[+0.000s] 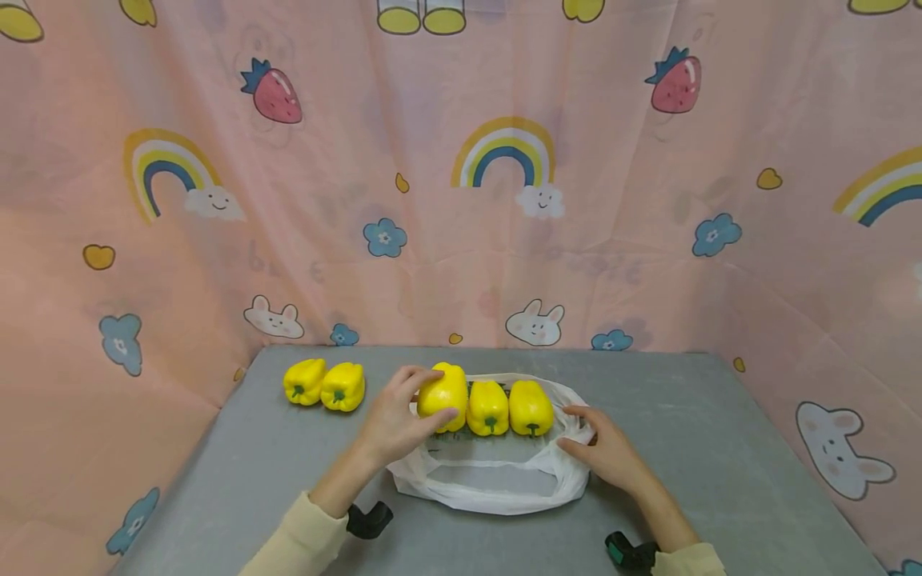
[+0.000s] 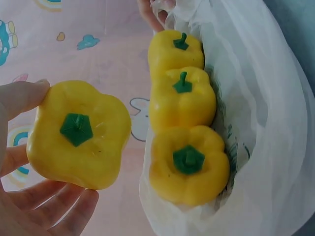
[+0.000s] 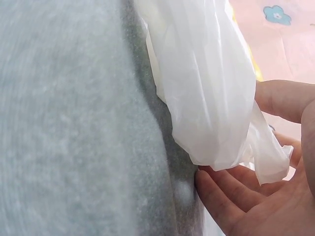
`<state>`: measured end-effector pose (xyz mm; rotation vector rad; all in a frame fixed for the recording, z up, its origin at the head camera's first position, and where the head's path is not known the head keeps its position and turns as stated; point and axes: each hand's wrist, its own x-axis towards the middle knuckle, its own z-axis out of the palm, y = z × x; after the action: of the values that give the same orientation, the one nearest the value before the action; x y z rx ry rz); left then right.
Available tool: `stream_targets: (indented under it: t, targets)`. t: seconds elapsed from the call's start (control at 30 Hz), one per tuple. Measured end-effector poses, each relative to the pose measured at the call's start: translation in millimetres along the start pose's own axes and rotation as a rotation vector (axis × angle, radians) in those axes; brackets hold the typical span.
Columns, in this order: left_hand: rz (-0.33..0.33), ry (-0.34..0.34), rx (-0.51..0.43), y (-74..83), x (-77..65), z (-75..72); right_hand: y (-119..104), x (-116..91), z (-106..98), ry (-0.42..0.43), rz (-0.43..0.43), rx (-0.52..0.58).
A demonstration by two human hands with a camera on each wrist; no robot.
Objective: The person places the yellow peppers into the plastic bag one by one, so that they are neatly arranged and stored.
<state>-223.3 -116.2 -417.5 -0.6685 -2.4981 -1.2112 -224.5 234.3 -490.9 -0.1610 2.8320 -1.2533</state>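
My left hand (image 1: 398,416) holds a yellow bell pepper (image 1: 445,396) between thumb and fingers, over the left part of a white plastic bag (image 1: 490,500). The left wrist view shows the held pepper's green stem (image 2: 77,129) facing the camera. Three more yellow bell peppers (image 2: 189,164) stand in a row inside the bag's mouth; from the head, the held one hides the leftmost. At the bag's right side, my right hand (image 1: 605,450) grips the crumpled plastic, its thumb and fingers around a white fold (image 3: 211,108) in the right wrist view.
Two more yellow bell peppers (image 1: 324,386) sit side by side at the back left of the grey table (image 1: 216,480). A pink printed curtain (image 1: 432,280) hangs behind and along both sides of the table.
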Motion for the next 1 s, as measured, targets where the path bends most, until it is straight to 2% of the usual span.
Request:
stream_targets:
  t: [0.33, 0.57, 1.0]
  targets:
    - [-0.02, -0.049, -0.036, 10.8, -3.1, 21.4, -0.7, -2.7, -1.1, -0.003, -0.014, 0.017]
    - [0.022, -0.065, -0.047, 14.7, -4.9, 38.3, -0.6, -1.4, -0.9, 0.003, -0.016, 0.012]
    - [-0.025, -0.159, -0.017, 17.3, -12.7, 68.7, -2.8, -4.2, -2.1, -0.006, -0.001, 0.033]
